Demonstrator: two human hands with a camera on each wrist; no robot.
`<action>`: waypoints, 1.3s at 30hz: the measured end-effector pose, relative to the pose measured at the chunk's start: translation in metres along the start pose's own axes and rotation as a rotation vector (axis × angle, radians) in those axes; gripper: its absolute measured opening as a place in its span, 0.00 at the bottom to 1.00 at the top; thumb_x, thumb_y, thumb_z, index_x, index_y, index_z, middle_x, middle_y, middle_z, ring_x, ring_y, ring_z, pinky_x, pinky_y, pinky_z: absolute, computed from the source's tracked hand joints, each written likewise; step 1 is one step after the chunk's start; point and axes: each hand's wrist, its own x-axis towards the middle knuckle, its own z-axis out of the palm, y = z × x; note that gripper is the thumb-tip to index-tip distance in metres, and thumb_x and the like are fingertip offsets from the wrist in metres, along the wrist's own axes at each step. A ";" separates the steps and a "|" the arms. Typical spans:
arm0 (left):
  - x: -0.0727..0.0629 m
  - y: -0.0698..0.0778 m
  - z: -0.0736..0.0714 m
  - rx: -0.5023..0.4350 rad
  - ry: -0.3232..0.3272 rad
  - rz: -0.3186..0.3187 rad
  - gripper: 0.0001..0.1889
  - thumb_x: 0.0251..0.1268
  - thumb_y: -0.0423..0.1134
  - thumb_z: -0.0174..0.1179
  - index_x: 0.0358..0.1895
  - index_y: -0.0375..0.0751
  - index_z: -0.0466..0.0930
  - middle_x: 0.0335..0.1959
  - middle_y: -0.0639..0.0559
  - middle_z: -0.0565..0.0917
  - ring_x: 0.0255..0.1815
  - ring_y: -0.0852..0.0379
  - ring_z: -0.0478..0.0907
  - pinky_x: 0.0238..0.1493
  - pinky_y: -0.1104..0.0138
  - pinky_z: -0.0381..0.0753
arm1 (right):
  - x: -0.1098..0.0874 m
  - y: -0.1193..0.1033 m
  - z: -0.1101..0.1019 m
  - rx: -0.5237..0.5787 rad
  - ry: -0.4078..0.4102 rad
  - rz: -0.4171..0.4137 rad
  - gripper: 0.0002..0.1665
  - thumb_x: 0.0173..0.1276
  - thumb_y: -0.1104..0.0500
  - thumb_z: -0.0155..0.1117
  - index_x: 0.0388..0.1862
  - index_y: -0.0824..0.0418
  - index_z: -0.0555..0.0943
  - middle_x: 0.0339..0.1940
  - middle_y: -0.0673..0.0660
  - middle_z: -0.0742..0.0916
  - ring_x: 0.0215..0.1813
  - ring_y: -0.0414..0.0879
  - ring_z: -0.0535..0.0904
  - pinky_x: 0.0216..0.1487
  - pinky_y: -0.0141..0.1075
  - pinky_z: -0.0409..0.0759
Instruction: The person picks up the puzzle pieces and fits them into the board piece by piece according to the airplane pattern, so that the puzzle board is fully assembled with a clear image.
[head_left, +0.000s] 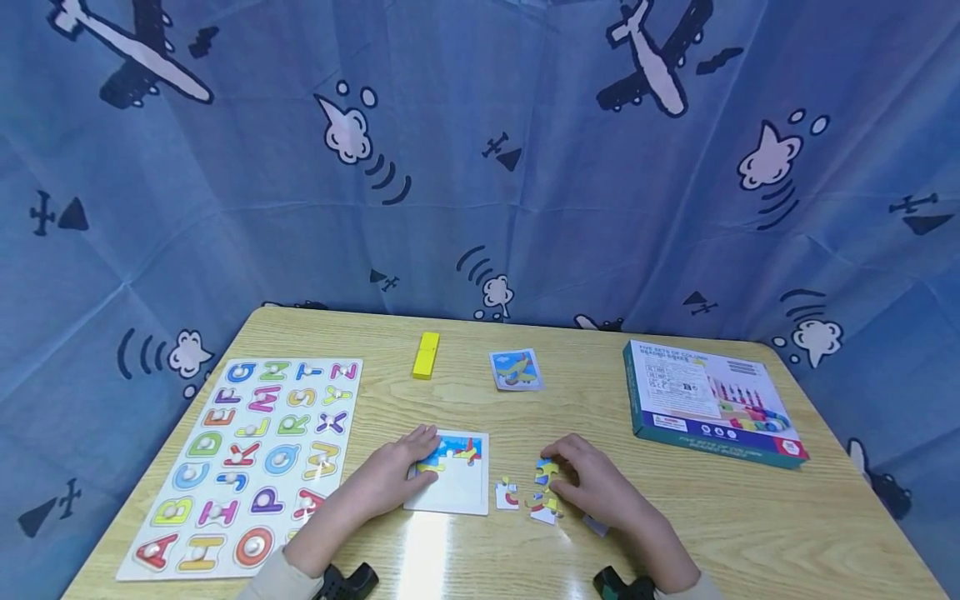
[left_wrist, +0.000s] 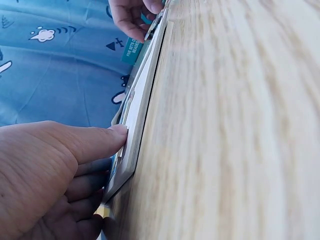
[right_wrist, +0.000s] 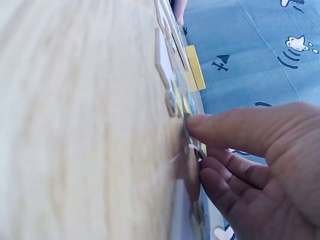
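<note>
In the head view my left hand [head_left: 390, 475] lies over the left side of a white square puzzle board [head_left: 457, 496], fingers stretched towards its top edge. The left thumb [left_wrist: 102, 142] presses on the board's face. Blue, red and yellow pieces fill the board's upper part; its lower part is bare white. My right hand [head_left: 596, 483] pinches a blue-and-yellow puzzle piece [head_left: 546, 471] between thumb and fingers, low over the table. Just left of that hand lie a white, red and yellow piece [head_left: 507, 496] and another yellow-and-white piece [head_left: 543, 512].
An alphabet board [head_left: 251, 417] covers the left of the table. At the back are a yellow block [head_left: 426, 356] and a small plane picture card [head_left: 516, 370]. A boxed toy set [head_left: 712, 404] sits on the right. A grey piece [head_left: 596, 525] lies beneath my right wrist.
</note>
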 end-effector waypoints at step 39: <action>-0.001 0.000 -0.002 0.004 -0.001 0.014 0.27 0.65 0.44 0.60 0.64 0.36 0.70 0.70 0.44 0.66 0.73 0.46 0.60 0.71 0.52 0.61 | 0.037 -0.062 0.032 0.105 -0.022 -0.190 0.17 0.65 0.60 0.63 0.53 0.59 0.82 0.53 0.52 0.83 0.58 0.47 0.78 0.58 0.43 0.79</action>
